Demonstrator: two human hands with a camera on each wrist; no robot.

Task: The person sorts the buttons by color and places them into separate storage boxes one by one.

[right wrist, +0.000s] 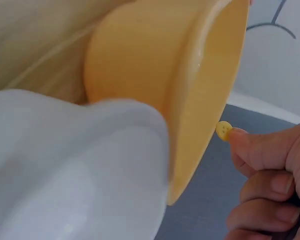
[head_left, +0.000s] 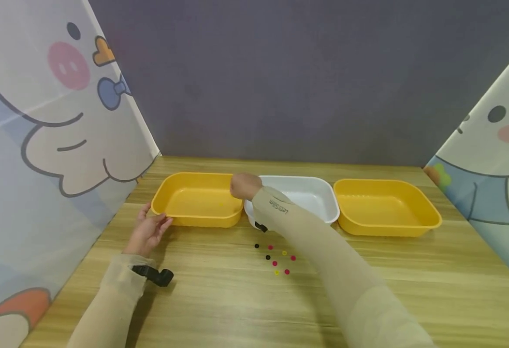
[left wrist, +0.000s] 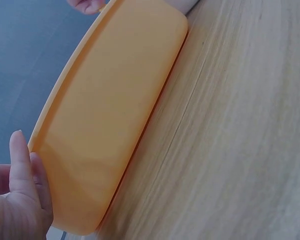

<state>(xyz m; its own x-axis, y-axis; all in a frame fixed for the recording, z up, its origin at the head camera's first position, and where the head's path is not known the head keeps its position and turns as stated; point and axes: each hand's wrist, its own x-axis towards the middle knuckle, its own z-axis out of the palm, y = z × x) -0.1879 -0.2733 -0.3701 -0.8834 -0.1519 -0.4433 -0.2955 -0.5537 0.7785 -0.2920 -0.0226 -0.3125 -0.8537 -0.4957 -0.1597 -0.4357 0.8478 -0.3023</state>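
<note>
My right hand [head_left: 245, 186] is above the inner end of the left yellow tray [head_left: 206, 222], beside the white tray [head_left: 295, 183]. Between its thumb and forefinger it pinches a small yellow button [right wrist: 223, 130], clear in the right wrist view, close to the tray's rim; the other fingers are curled in. My left hand [head_left: 147, 233] touches the outer front corner of that yellow tray, its fingers fairly straight against the outside wall, as the left wrist view also shows. Several loose buttons, among them a pink one [head_left: 274, 263] and a black one [head_left: 268, 257], lie before the white tray.
Another yellow tray [head_left: 385, 229] stands right of the white one, all in a row on the wooden table [head_left: 219, 299]. A grey panel [head_left: 289, 87] rises behind them. Cartoon-printed sheets [head_left: 28, 159] flank both sides. My right forearm crosses over the white tray's front.
</note>
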